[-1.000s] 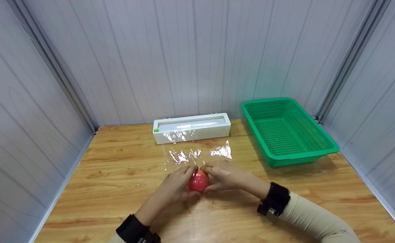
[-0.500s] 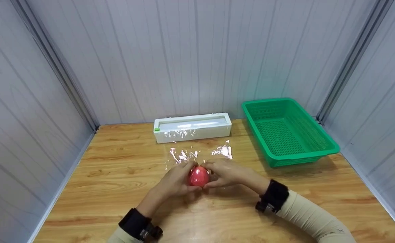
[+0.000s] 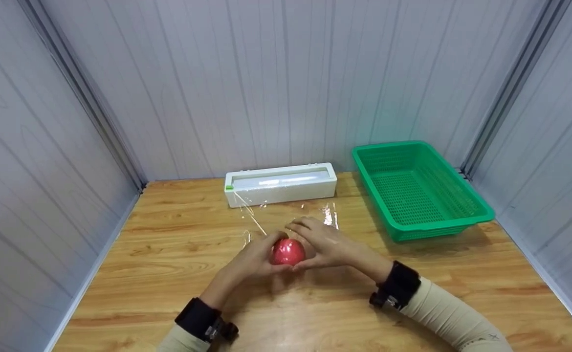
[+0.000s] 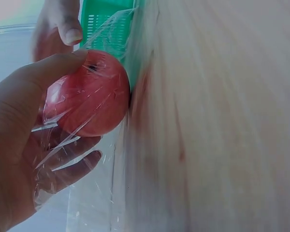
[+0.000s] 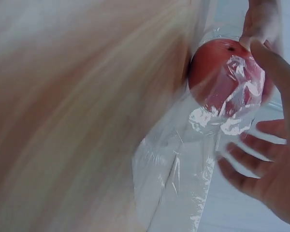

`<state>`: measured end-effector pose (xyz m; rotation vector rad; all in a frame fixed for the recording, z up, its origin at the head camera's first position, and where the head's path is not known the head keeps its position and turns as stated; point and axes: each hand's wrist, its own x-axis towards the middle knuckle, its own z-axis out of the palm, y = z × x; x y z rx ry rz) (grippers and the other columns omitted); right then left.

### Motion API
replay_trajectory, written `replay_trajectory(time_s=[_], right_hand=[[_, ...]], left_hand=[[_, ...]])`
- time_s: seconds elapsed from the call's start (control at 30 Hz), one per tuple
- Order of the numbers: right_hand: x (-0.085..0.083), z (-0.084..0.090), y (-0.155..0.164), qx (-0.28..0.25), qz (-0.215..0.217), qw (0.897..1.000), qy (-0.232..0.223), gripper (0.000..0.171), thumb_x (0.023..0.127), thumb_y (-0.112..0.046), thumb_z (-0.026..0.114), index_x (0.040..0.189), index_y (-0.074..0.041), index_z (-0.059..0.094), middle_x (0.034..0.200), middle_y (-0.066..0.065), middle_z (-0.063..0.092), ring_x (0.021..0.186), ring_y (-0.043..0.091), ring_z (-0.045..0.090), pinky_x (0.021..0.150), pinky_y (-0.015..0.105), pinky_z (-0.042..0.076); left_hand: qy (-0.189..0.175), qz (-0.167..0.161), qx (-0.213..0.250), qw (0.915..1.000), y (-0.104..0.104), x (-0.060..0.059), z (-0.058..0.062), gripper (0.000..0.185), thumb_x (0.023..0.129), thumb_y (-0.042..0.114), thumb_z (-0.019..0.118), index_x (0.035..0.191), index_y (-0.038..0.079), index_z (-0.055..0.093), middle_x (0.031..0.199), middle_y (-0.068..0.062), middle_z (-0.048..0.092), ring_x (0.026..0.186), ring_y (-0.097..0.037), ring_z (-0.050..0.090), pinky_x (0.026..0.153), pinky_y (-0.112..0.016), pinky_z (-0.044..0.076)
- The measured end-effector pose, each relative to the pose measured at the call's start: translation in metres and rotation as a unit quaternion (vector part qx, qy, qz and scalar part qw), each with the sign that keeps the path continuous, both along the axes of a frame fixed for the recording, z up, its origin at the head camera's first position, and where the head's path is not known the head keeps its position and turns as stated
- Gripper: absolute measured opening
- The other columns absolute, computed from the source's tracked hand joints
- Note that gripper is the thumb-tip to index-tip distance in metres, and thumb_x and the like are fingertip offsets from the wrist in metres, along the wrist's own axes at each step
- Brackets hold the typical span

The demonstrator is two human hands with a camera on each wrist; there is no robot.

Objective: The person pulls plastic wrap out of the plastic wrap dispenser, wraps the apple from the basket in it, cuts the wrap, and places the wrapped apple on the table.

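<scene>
Fruit, partly covered by film, is gripped in left hand; right hand is held beside it, fingers spread. Box is seen beyond fruit.

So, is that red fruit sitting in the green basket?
No, the red fruit is between the left hand and the right hand, outside the green basket.

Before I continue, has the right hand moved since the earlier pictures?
Yes: in the head view, the right hand has shifted, its fingers appearing nearer the white box.
</scene>
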<state>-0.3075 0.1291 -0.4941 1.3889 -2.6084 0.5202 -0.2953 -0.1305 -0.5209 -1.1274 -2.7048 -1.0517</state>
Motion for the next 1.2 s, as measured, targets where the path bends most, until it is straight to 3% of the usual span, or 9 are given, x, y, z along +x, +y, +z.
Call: replay_trajectory(time_s=[0.13, 0.27, 0.53, 0.73, 1.03, 1.2], right_hand=[[0.004, 0.0, -0.004, -0.016, 0.033, 0.998, 0.048, 0.081, 0.082, -0.054, 0.089, 0.142, -0.01, 0.056, 0.138, 0.008, 0.057, 0.126, 0.021, 0.057, 0.105, 0.036, 0.055], [0.007, -0.002, -0.007, 0.006, 0.032, 0.997, 0.065, 0.078, 0.081, -0.05, 0.091, 0.139, -0.012, 0.055, 0.133, 0.007, 0.058, 0.122, 0.021, 0.059, 0.103, 0.034, 0.056], [0.008, -0.002, -0.013, 0.023, 0.013, 0.999, 0.046, 0.081, 0.078, -0.038, 0.096, 0.142, -0.012, 0.053, 0.136, 0.009, 0.056, 0.123, 0.023, 0.06, 0.103, 0.034, 0.057], [0.007, -0.005, -0.016, 0.024, 0.004, 0.999, 0.038, 0.077, 0.08, -0.033, 0.094, 0.141, -0.012, 0.053, 0.133, 0.007, 0.057, 0.118, 0.02, 0.061, 0.099, 0.031, 0.058], [0.002, -0.005, -0.012, 0.014, 0.009, 1.0, 0.006, 0.073, 0.084, -0.031, 0.092, 0.142, -0.011, 0.053, 0.14, 0.01, 0.057, 0.124, 0.024, 0.062, 0.104, 0.035, 0.056], [-0.003, -0.004, -0.01, 0.001, 0.008, 1.0, -0.013, 0.073, 0.084, -0.035, 0.091, 0.143, -0.012, 0.053, 0.14, 0.008, 0.059, 0.126, 0.023, 0.061, 0.104, 0.036, 0.056]], left_hand=[[-0.061, -0.005, 0.024, 0.9978, -0.002, -0.004, 0.0, 0.068, 0.087, 0.04, 0.088, 0.142, 0.015, 0.055, 0.129, -0.001, 0.066, 0.116, -0.019, 0.067, 0.094, -0.032, 0.06], [-0.105, 0.001, 0.038, 0.9937, -0.004, -0.008, 0.0, 0.068, 0.086, 0.047, 0.087, 0.14, 0.021, 0.055, 0.13, 0.001, 0.066, 0.116, -0.018, 0.066, 0.092, -0.031, 0.06], [-0.132, 0.007, 0.048, 0.9901, -0.007, -0.013, -0.002, 0.066, 0.087, 0.045, 0.087, 0.14, 0.023, 0.056, 0.134, -0.001, 0.067, 0.121, -0.018, 0.065, 0.1, -0.037, 0.058], [-0.148, 0.007, 0.044, 0.988, -0.008, -0.013, -0.002, 0.078, 0.088, 0.048, 0.085, 0.152, 0.021, 0.052, 0.144, -0.003, 0.063, 0.128, -0.02, 0.062, 0.105, -0.04, 0.055], [-0.128, 0.002, 0.021, 0.9916, -0.008, -0.015, -0.002, 0.086, 0.088, 0.055, 0.082, 0.159, 0.022, 0.047, 0.145, -0.003, 0.062, 0.129, -0.021, 0.062, 0.108, -0.043, 0.053], [-0.058, 0.02, 0.0, 0.9981, -0.009, -0.015, 0.004, 0.098, 0.083, 0.062, 0.084, 0.16, 0.018, 0.044, 0.154, -0.006, 0.054, 0.138, -0.028, 0.055, 0.113, -0.053, 0.048]])
